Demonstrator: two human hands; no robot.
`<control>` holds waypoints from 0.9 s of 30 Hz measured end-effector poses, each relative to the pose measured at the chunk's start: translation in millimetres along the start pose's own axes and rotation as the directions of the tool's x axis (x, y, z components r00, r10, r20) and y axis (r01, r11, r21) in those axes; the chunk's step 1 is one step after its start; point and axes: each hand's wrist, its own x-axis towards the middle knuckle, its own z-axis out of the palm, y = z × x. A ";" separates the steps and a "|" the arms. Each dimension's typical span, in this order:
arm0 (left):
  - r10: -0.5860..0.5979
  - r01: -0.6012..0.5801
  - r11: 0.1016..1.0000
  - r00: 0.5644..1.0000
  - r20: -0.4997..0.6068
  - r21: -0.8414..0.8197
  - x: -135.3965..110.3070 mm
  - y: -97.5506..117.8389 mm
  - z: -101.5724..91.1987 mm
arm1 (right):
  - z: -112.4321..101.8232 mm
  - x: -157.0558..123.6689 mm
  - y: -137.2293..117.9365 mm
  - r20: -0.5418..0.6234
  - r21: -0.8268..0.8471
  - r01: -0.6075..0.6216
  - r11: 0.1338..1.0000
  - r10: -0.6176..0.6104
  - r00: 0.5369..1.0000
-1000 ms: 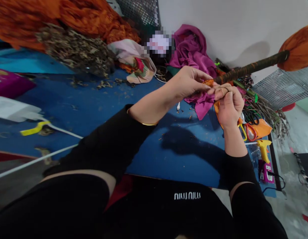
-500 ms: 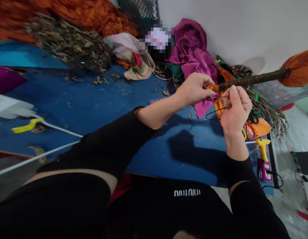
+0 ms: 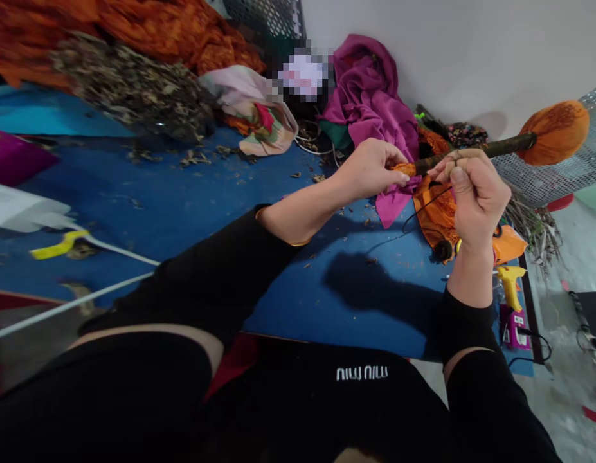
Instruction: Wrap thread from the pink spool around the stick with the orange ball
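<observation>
Blue tabletop (image 3: 191, 206) spread below a white wall, strewn with dry crumbs and heaped along its far side with orange cloth (image 3: 148, 26), a pile of dried leaves (image 3: 134, 90) and a bundle of magenta cloth (image 3: 370, 90). Above its right part the person held a stick (image 3: 471, 154), dark and wound with thread. Its long axis ran from near left to far right and ended there in an orange ball (image 3: 555, 132) of fabric.

The left hand (image 3: 372, 168) had its grip pinched narrow on the stick's near, orange-wrapped end, thumb against fingertips. The right hand (image 3: 476, 193) sat just to the right, against or almost against the stick. Its grip was balled into a fist around a thin black wire (image 3: 425, 204) that dropped leftward and down toward the tabletop. Whether the small dark lump (image 3: 442, 249) below was the wire's spool could not be told.

The wrapped end thus lay between the two hands, nearer the left, with the free length and ball pointing away past the right. Orange fabric (image 3: 435, 222) lay under the right wrist, a yellow glue gun (image 3: 510, 286) nearer the edge, and twigs (image 3: 533, 225) beside it.
</observation>
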 end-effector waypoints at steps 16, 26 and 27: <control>0.021 -0.023 0.999 0.999 0.046 0.043 -1.0 -6.3 4.1 | 15.9 -2.1 12.0 0.035 0.233 -0.098 0.968 0.092 0.995; 0.137 -0.141 0.977 0.990 0.035 0.158 -0.8 -10.5 6.9 | 15.1 -0.9 27.1 0.070 0.190 -0.236 0.953 0.227 0.971; 0.146 -0.147 0.968 0.989 0.024 0.205 -1.6 -9.8 7.0 | 14.9 -0.9 27.7 0.072 0.183 -0.261 0.948 0.252 0.965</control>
